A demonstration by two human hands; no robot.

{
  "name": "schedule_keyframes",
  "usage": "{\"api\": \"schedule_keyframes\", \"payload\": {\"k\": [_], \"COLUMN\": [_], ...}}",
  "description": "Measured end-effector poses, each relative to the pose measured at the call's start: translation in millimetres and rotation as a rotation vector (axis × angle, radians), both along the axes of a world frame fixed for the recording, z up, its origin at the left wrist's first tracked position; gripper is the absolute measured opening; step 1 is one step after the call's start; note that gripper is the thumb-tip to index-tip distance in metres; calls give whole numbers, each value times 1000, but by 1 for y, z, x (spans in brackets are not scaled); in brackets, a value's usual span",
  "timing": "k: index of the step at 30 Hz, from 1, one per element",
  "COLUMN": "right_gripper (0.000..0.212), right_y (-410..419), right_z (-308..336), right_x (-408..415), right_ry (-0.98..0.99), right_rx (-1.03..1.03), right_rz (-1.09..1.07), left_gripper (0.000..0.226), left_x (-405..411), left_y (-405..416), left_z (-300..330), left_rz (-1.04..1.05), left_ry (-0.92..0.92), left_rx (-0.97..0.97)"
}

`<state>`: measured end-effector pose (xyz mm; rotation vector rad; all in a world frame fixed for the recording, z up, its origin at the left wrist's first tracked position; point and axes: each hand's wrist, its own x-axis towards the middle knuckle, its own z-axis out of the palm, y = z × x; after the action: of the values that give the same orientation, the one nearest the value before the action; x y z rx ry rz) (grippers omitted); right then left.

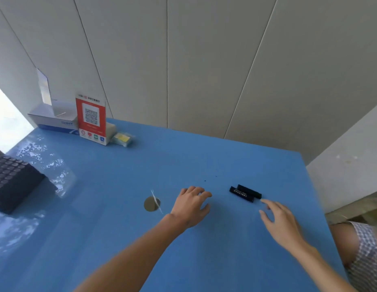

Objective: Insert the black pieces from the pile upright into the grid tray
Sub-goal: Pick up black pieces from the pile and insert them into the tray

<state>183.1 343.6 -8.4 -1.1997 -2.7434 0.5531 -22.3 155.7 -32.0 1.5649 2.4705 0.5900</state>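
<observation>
Two black pieces (245,193) lie flat side by side on the blue table (204,157), right of centre. My right hand (280,222) hovers just below and right of them, fingers spread and straight, its fingertips a short way from the pieces' right end. My left hand (192,204) rests on the table to the left of the pieces, fingers loosely curled, holding nothing. The dark grid tray (12,183) stands at the far left edge of the table, its cells filled with upright pieces.
A red QR-code stand (91,119), a white-and-blue box (55,119) and a small yellow-topped packet (123,139) sit at the back left. A round hole (151,204) is in the table left of my left hand. The table's right edge is near my right hand.
</observation>
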Motion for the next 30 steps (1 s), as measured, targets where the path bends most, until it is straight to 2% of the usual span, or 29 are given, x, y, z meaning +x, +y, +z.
{"api": "schedule_keyframes", "payload": {"k": [6,14,18,23,25,28,30], "right_gripper": [32,39,29,10,9,20,19], "right_y": [46,76,85,93,96,96,94], "right_z": [-3,-25,-29,-25,-23,-22,-19], "right_x": [-20,-35,-40,-40,-38,-35,-32], "right_ry": [42,-53,-66,51,94,159,203], "right_rx": [18,-10,27,-78,-112,-176,-245], "right_rz": [94,290,355,355,353,333,307], "left_gripper": [35,38,40,14,20,41,43], "left_x": [24,59,65,69,71,75,79], "left_y": [51,91,93,96,98,99,96], "left_z": [-3,-11,-18,-12,-11,-12,-12], "left_rz": [32,90,119,190,188,176,196], "left_ry": [-19,7,36,5,-41,-77,-81], "left_rx": [56,80,81,102,86,44,50]}}
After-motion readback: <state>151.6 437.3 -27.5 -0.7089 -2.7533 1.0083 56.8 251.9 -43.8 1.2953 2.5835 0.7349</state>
